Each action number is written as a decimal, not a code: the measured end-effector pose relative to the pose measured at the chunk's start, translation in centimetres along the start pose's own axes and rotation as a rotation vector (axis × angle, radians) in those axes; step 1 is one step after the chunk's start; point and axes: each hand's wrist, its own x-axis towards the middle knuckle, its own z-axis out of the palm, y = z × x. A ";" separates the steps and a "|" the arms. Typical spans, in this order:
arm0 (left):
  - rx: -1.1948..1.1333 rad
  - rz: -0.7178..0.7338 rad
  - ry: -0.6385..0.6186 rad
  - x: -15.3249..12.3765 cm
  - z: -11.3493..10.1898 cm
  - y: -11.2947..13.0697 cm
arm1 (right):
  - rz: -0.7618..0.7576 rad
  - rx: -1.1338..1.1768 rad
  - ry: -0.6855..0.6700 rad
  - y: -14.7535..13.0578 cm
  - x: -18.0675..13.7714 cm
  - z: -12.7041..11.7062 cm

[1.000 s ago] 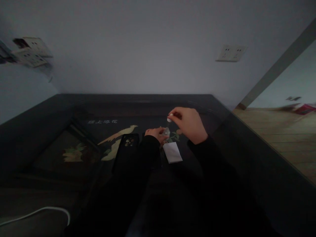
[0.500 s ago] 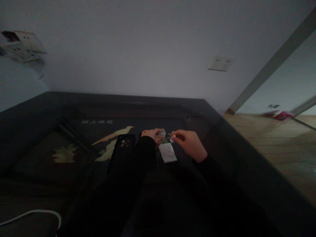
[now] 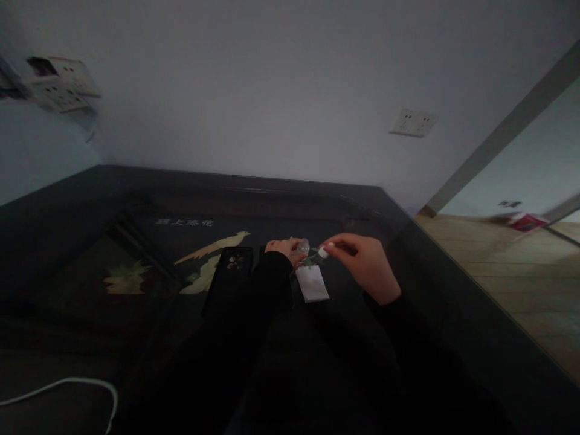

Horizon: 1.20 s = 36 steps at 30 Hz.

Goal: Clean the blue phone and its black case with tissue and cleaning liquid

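Observation:
My left hand (image 3: 281,248) grips a small clear bottle (image 3: 302,246) just above the dark table (image 3: 81,241). My right hand (image 3: 367,266) pinches a small white cap (image 3: 323,252) between thumb and fingertips, a short way right of the bottle. A white paper packet (image 3: 312,283) lies flat on the table just below both hands. A black phone (image 3: 229,275) lies camera side up to the left of my left sleeve.
The table top carries an inlaid bird and plant picture (image 3: 212,248) with a line of characters. A white cable (image 3: 58,386) curves along the near left. A wall socket (image 3: 413,122) sits on the back wall. Wooden floor (image 3: 521,272) shows at the right.
My right hand came down from above the bottle with the white cap and now holds it beside the bottle. The left hand keeps its grip. The view shifted slightly.

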 end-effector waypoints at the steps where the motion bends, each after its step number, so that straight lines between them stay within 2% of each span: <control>1: 0.000 -0.007 0.000 0.0 0.0 0.1 | 0.000 0.026 0.072 -0.5 0.4 -0.5; 3: 0.001 -0.017 -0.006 0.0 -0.1 0.1 | -0.023 0.031 0.197 -1.3 1.4 -1.0; 5: 0.004 -0.013 -0.013 0.1 -0.1 0.1 | -0.053 0.000 0.219 -1.6 2.4 -0.8; 12: 0.003 0.002 -0.010 0.3 0.2 -0.4 | -0.050 -0.178 0.075 0.0 4.3 2.3; 19: 0.005 0.008 0.000 0.2 0.3 -0.3 | -0.020 -0.329 -0.075 1.6 4.4 4.8; 25: 0.031 0.004 -0.005 0.3 0.1 -0.2 | -0.040 -0.442 -0.188 1.3 4.1 6.0; 30: 0.041 0.022 0.000 0.2 0.1 -0.3 | -0.018 -0.536 -0.194 0.9 4.0 6.0; 36: 0.049 0.049 -0.001 0.2 0.2 -0.4 | 0.093 -0.668 -0.114 0.9 3.5 6.9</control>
